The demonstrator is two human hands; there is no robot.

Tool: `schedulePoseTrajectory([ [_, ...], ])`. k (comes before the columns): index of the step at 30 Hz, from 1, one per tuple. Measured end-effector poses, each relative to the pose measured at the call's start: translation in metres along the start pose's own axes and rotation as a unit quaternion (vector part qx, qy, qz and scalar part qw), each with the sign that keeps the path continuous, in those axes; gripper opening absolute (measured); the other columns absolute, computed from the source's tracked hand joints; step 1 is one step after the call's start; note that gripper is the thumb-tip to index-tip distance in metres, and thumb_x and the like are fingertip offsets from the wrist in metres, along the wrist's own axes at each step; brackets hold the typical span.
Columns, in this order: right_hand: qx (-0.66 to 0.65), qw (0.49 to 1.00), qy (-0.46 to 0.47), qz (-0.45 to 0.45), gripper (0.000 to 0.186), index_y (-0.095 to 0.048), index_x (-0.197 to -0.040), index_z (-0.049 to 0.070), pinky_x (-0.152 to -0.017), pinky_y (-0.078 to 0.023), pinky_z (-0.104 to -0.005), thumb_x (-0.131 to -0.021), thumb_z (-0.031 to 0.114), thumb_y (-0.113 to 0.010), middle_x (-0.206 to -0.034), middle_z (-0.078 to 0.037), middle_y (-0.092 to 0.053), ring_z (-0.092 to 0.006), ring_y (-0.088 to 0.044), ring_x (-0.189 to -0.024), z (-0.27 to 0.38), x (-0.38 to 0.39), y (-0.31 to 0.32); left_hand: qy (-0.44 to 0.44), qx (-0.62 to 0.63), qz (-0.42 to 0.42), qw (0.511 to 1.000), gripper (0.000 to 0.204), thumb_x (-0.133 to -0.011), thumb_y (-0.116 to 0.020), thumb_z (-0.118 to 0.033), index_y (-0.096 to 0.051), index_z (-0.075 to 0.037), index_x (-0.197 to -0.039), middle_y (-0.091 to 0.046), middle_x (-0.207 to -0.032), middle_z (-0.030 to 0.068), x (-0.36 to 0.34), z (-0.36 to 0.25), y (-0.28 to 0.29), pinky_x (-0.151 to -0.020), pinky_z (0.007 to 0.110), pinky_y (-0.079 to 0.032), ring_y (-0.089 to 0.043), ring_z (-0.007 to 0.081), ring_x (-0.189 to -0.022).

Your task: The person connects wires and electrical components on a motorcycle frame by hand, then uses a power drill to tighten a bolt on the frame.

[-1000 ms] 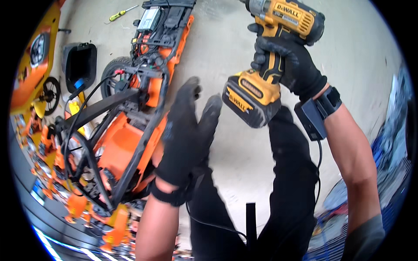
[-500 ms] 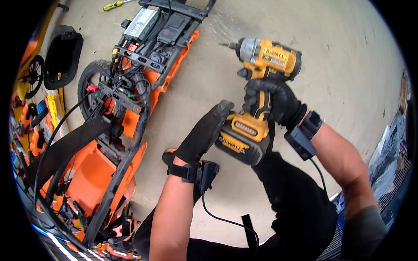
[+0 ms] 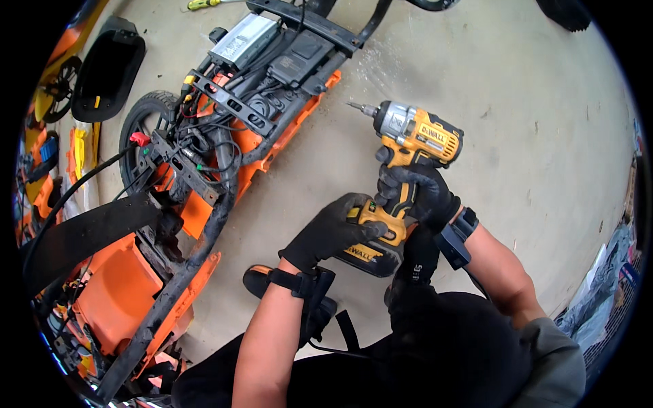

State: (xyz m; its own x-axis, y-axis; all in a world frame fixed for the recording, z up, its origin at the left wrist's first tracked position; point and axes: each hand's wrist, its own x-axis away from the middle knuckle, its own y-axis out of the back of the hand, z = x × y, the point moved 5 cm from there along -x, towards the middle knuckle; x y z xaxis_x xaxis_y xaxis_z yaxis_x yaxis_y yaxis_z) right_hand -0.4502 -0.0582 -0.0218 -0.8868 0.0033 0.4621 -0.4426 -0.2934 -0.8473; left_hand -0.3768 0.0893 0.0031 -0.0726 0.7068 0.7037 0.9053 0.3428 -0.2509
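Note:
A yellow and black cordless impact driver [image 3: 423, 136] with a silver nose is held over the floor. Its bit [image 3: 360, 107] points left, toward a partly stripped scooter-like vehicle [image 3: 224, 163], without touching it. My black-gloved right hand [image 3: 432, 196] wraps round the driver's handle near the trigger. Lower down, my gloved left hand [image 3: 325, 230] grips the battery foot [image 3: 371, 258], its fingers lying over the foot's upper side. The glove hides part of the battery. The vehicle's dark metal frame, orange body panels and loose wiring are exposed.
A silver box-shaped unit [image 3: 245, 41] sits on the vehicle's frame. A yellow-handled screwdriver [image 3: 204, 4] lies on the floor at the far edge. To the left are a black tub-like part [image 3: 109, 71] and several orange parts. Clear plastic wrapping [image 3: 602, 272] lies at the right.
My left hand has gone from resting open against the battery side to gripping the foot. The driver has moved slightly down in the view, and the view has shifted.

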Motion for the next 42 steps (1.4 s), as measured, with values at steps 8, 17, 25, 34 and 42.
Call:
schedulePoseTrajectory([
  [8, -0.005, 1.0, -0.008, -0.018, 0.047, -0.051, -0.128, 0.002, -0.071, -0.053, -0.0339, -0.085, 0.011, -0.069, -0.082, -0.005, -0.062, -0.0177, -0.063, -0.077, -0.013, 0.007, -0.006, -0.075, -0.016, -0.08, 0.994, 0.049, -0.095, -0.062, -0.028, -0.052, 0.001, -0.133, -0.061, -0.12, 0.0118, 0.002, -0.013, 0.025, -0.098, 0.03, -0.046, -0.059, 0.0162, -0.109],
  [17, 0.011, 1.0, -0.025, 0.012, 0.023, -0.059, -0.111, 0.001, -0.077, -0.058, -0.0325, -0.091, 0.009, -0.066, -0.092, -0.008, -0.065, -0.0163, -0.066, -0.082, -0.034, 0.014, -0.003, -0.11, 0.14, -0.072, 0.981, 0.044, -0.088, -0.068, -0.011, -0.051, 0.0, -0.127, -0.061, -0.098, 0.0033, -0.017, -0.062, 0.007, -0.073, 0.023, -0.05, -0.058, 0.0073, -0.086],
  [25, 0.041, 0.999, -0.001, -0.028, 0.036, -0.052, -0.126, 0.004, -0.079, -0.056, -0.0291, -0.092, 0.007, -0.064, -0.103, -0.006, -0.063, -0.0139, -0.063, -0.09, -0.033, 0.023, 0.003, -0.13, 0.163, -0.089, 0.974, 0.046, -0.082, -0.068, -0.002, -0.049, 0.001, -0.124, -0.063, -0.099, 0.0096, -0.024, -0.053, -0.002, -0.064, 0.024, -0.053, -0.063, 0.0118, -0.075],
  [34, 0.064, 0.998, -0.001, -0.024, 0.025, -0.059, -0.11, 0.001, -0.075, -0.055, -0.0331, -0.089, 0.009, -0.067, -0.088, -0.008, -0.063, -0.0167, -0.063, -0.077, -0.033, 0.006, 0.018, -0.045, 0.085, -0.095, 0.991, 0.031, -0.088, -0.071, -0.018, -0.057, -0.002, -0.111, -0.06, -0.09, 0.0023, -0.033, -0.061, 0.008, -0.073, 0.025, -0.048, -0.058, 0.0091, -0.083],
  [42, -0.118, 0.993, 0.005, 0.021, 0.018, -0.061, -0.102, 0.003, -0.072, -0.056, -0.0347, -0.091, 0.017, -0.066, -0.081, -0.007, -0.063, -0.0181, -0.064, -0.074, -0.032, -0.033, 0.012, -0.053, 0.173, -0.141, 0.973, 0.037, -0.097, -0.059, -0.042, -0.058, -0.007, -0.084, -0.051, -0.072, -0.0021, -0.078, -0.058, 0.03, -0.051, 0.018, -0.04, -0.049, 0.0057, -0.06],
])
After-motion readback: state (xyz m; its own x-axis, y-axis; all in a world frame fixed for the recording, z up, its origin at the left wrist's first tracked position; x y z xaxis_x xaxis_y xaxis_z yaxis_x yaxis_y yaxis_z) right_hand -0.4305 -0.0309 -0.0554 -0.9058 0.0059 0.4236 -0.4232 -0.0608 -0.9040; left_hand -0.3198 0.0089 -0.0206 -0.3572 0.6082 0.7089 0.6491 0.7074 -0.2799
